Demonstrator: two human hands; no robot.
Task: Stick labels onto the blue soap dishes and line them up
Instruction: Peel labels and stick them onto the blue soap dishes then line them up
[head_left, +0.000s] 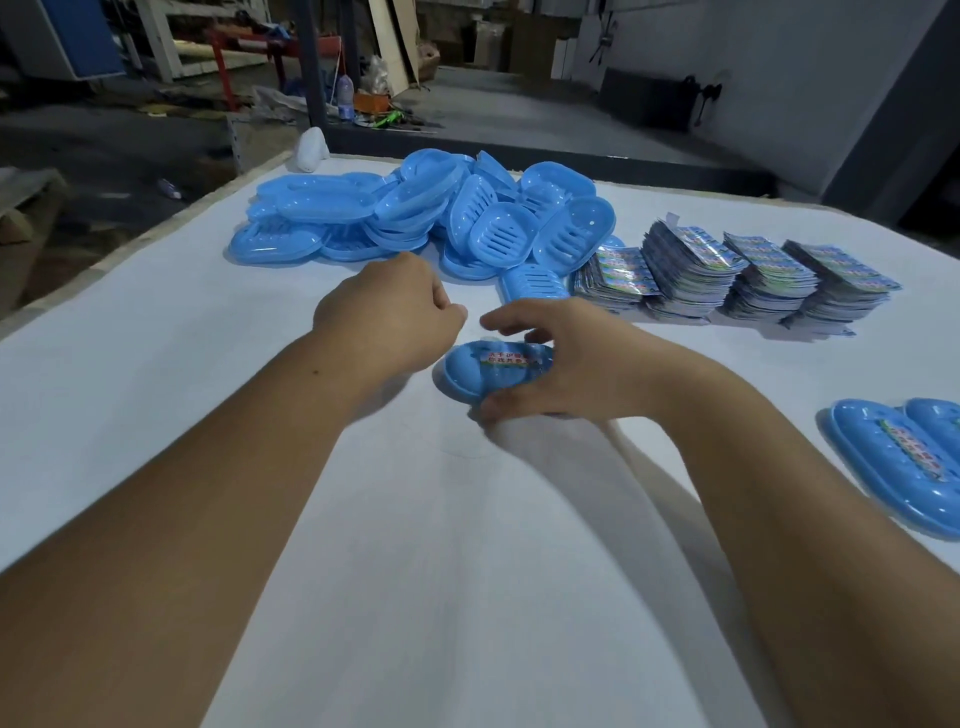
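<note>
Dish (483, 376), labelled, lies on the bench (208, 322) under my right hand (561, 364), clamped on it, long axis left-right; left hand (389, 306) curled shut beside it; row (893, 457) lies right.

The label (511, 361) on the blue soap dish (483, 376) near the middle of the table carried two lines of red characters on a white band, partly covered by the right hand (563, 364) and too blurred to read. The labelled dishes (893, 462) at the right edge bore a coloured strip with red marks that could not be made out either. The stacks of labels (737, 275) showed only colourful print, with no legible words, numbers or brand names.
</note>
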